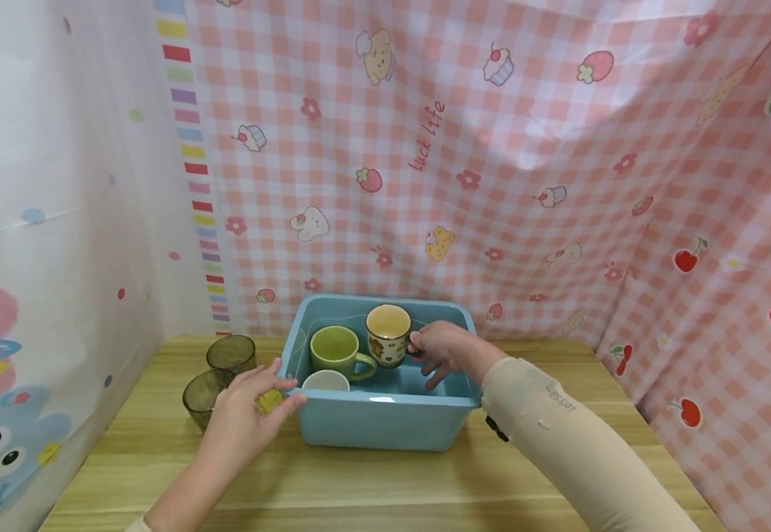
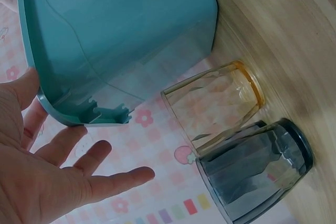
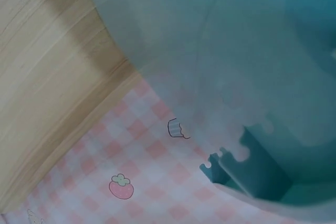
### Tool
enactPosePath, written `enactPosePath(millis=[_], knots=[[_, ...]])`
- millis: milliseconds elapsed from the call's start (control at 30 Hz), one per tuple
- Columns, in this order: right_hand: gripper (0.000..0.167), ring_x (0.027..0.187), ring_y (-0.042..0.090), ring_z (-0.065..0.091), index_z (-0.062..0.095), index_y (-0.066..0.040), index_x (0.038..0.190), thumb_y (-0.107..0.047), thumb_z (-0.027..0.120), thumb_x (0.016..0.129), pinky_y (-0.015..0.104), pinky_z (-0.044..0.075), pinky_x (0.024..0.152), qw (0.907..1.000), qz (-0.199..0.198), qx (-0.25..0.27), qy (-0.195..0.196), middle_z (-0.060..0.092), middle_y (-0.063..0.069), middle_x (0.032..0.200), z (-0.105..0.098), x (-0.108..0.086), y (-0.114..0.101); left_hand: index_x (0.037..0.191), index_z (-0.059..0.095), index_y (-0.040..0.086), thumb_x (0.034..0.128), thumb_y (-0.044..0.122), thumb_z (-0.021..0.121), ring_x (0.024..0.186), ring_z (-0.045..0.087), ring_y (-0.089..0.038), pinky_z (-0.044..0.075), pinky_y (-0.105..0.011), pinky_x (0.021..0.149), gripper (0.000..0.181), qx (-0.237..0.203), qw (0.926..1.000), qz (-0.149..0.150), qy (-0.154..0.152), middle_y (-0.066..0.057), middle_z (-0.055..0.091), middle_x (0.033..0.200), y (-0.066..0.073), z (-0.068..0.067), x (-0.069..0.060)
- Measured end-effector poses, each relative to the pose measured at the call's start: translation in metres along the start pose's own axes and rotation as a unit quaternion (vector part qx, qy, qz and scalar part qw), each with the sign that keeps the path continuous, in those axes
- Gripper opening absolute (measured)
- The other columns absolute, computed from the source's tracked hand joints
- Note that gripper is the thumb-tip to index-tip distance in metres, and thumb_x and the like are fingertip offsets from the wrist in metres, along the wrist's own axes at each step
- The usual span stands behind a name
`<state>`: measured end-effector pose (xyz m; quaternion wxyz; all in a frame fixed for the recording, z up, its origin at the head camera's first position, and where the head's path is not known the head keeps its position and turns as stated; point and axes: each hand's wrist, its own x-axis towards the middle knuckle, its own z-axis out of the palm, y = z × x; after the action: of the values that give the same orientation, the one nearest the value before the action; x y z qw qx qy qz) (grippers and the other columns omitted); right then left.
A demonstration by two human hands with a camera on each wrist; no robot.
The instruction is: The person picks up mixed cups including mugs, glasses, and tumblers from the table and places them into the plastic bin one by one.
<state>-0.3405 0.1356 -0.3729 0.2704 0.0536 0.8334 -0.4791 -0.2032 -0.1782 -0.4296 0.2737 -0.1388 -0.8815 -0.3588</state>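
A blue plastic basin [image 1: 385,421] stands on the table. My right hand [image 1: 448,346] reaches into it and pinches the handle of a cream mug with a patterned outside [image 1: 388,336], which stands upright near the back. Left of that mug are a green mug [image 1: 335,353] and, partly hidden by the front rim, a white cup [image 1: 327,380]. My left hand [image 1: 252,403] touches the basin's front left corner, with thumb and fingers spread. In the right wrist view only the basin's wall [image 3: 173,40] shows, not the hand or mug.
Left of the basin stand two dark glasses, one farther back [image 1: 231,353] and one nearer [image 1: 200,395]. An amber glass [image 2: 215,103] is beside a dark one in the left wrist view. Patterned cloth [image 1: 412,148] hangs behind and at both sides of the wooden table [image 1: 358,488].
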Motion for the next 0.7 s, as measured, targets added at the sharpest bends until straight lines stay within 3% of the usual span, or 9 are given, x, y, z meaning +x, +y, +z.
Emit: enactPosePath(millis=[233, 500, 700], knots=[[0.040, 0.139, 0.058, 0.055, 0.058, -0.004, 0.093, -0.026, 0.038, 0.119, 0.062, 0.064, 0.088, 0.9994, 0.019, -0.025, 0.014, 0.066, 0.025, 0.129, -0.003, -0.003, 0.000, 0.100, 0.084, 0.010, 0.0837, 0.020, 0.093, 0.124, 0.067, -0.054, 0.052, -0.075, 0.101, 0.021, 0.000, 1.0000, -0.006, -0.002, -0.021, 0.072, 0.137, -0.001, 0.002, -0.001], [0.044, 0.131, 0.053, 0.063, 0.060, -0.003, 0.088, -0.025, 0.037, 0.118, 0.062, 0.063, 0.090, 0.9933, 0.023, -0.112, -0.015, 0.057, 0.012, 0.090, -0.006, -0.002, 0.007, 0.099, 0.084, 0.011, 0.0837, 0.021, 0.093, 0.123, 0.068, -0.053, 0.052, -0.076, 0.100, 0.020, 0.003, 1.0000, 0.002, 0.003, -0.021, 0.073, 0.136, 0.000, 0.002, 0.000], [0.038, 0.112, 0.043, 0.071, 0.070, -0.002, 0.099, -0.025, 0.044, 0.117, 0.054, 0.064, 0.088, 0.9805, 0.017, -0.195, -0.020, 0.069, 0.016, 0.100, -0.007, -0.003, 0.010, 0.099, 0.084, 0.012, 0.0845, 0.023, 0.093, 0.123, 0.068, -0.053, 0.053, -0.074, 0.100, 0.020, 0.006, 1.0000, 0.004, 0.002, -0.021, 0.073, 0.136, 0.000, 0.001, 0.001]])
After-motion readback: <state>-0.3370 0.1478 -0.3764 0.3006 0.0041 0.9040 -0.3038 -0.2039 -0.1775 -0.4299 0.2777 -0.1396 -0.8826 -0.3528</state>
